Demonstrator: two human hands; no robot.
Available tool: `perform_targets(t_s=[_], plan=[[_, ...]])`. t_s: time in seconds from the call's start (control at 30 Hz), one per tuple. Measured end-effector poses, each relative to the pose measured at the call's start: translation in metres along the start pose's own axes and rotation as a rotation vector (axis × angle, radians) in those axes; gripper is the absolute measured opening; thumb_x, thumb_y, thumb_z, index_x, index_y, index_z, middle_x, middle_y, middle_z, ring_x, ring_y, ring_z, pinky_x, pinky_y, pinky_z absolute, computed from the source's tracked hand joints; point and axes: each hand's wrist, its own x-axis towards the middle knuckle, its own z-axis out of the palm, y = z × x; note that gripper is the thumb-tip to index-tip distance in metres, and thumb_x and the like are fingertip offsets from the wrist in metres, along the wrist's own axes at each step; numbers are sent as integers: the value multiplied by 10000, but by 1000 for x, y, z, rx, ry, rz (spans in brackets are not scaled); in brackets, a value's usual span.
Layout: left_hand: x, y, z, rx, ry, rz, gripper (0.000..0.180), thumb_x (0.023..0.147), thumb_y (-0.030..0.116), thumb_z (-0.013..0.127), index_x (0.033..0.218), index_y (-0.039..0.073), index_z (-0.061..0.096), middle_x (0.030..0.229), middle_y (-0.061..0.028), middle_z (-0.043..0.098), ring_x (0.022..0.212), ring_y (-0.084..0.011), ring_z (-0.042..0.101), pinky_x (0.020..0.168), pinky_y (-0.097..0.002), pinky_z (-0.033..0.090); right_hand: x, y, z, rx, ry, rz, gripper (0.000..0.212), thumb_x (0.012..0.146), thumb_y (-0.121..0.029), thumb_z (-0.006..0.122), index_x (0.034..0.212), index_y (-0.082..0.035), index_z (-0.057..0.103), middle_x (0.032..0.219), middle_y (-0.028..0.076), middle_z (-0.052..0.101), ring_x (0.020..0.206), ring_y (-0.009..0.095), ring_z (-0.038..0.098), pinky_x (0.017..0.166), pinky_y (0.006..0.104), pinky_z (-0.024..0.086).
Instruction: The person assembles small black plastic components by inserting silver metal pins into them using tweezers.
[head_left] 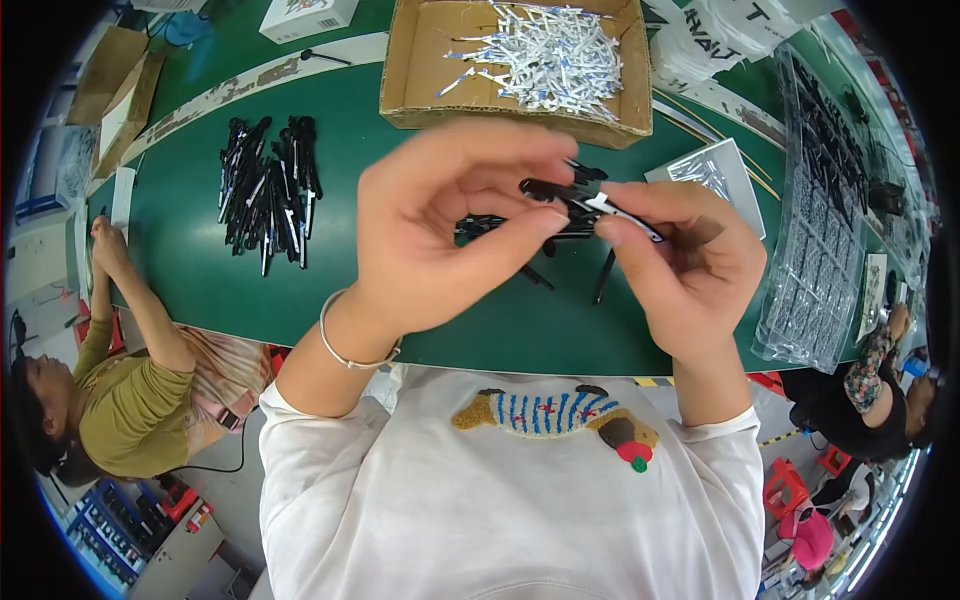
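Observation:
Above the green table (300, 310) I hold a slim black piece with a white strip along it (622, 216) between both hands. My left hand (425, 225) pinches its rounded black end between thumb and fingers. Closer to the pointed end, my right hand (690, 255) grips it with thumb and forefinger. Under and behind the hands lie more black pieces (603, 280), partly hidden by my fingers. A heap of similar slim black pieces (270, 190), some with light strips, rests on the table to the left.
At the far side stands a cardboard box (425, 65) of white and blue strips. A white box (750, 185) of small silvery parts sits at right, beside clear plastic trays (815, 260). A co-worker (135, 420) sits at left, another (850, 400) at right.

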Motion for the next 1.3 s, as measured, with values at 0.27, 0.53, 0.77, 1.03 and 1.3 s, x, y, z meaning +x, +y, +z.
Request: perform_targets(t_s=[0.27, 0.53, 0.77, 1.03, 1.3], plan=[[-1, -2, 2, 507, -3, 265, 181, 651, -51, 697, 824, 0, 687, 734, -99, 659, 642, -176, 628, 554, -240, 496, 14, -14, -1, -284, -137, -245, 201, 639, 63, 677, 834, 16, 657, 838, 73, 595, 677, 107, 494, 489, 217, 299], [-9, -1, 0, 464, -45, 124, 231, 661, -106, 682, 886, -61, 657, 848, -147, 656, 730, -175, 621, 612, -241, 497, 15, 5, 1, -461, -102, -663, 179, 629, 30, 701, 793, -16, 645, 743, 80, 549, 577, 182, 478, 495, 241, 324], [-9, -7, -4, 599, -104, 349, 214, 658, -90, 680, 865, -38, 658, 815, -138, 666, 689, -197, 633, 592, -246, 501, 13, 1, 2, -131, -161, -144, 154, 662, 51, 634, 797, -18, 610, 710, 23, 553, 606, 110, 451, 497, 212, 336], [-9, -11, -11, 517, -105, 340, 226, 663, -101, 674, 880, -38, 658, 816, -150, 668, 692, -199, 642, 599, -251, 506, 18, -7, 4, -136, -283, 89, 156, 679, 64, 624, 807, -12, 577, 835, 31, 538, 586, 37, 336, 521, 177, 253], [-16, -12, -11, 221, -22, -14, 212, 712, -136, 644, 917, -81, 629, 893, -161, 648, 818, -208, 636, 721, -286, 523, 18, 11, 11, -591, -128, -813, 208, 571, 13, 656, 773, 14, 605, 730, 115, 576, 569, 212, 541, 452, 271, 426]])
